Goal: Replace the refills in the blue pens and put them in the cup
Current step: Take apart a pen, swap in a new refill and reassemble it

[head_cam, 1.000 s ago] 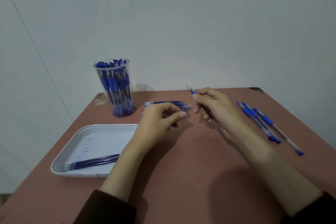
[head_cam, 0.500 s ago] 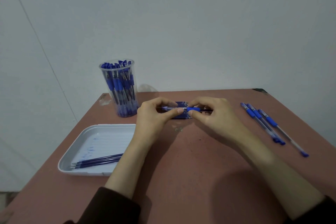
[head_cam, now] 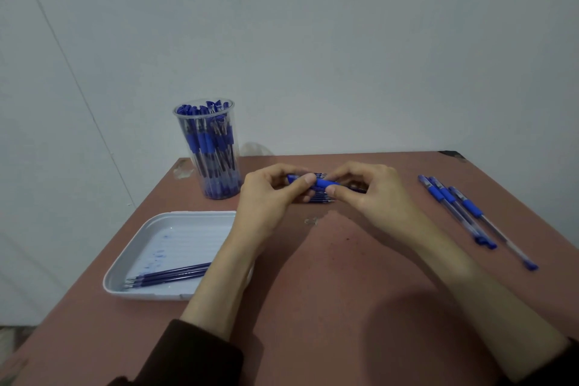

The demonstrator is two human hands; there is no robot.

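Note:
Both hands hold one blue pen (head_cam: 319, 182) level above the table's middle. My left hand (head_cam: 269, 197) pinches its left end between thumb and fingers. My right hand (head_cam: 372, 194) pinches the blue grip part at the right. Under the hands lies a pile of blue refills (head_cam: 318, 198), mostly hidden. A clear plastic cup (head_cam: 210, 147) packed with several blue pens stands at the back left. Three blue pens (head_cam: 454, 207) lie side by side on the right of the table.
A white tray (head_cam: 150, 247) at the front left holds a few dark blue refills (head_cam: 170, 276) and ink stains. The reddish-brown table (head_cam: 329, 276) ends at a pale wall behind; its right back corner is chipped.
A second ago my left hand was at the refill pile and my right held the pen tilted up. Now both hands have met on the pen and hold it level.

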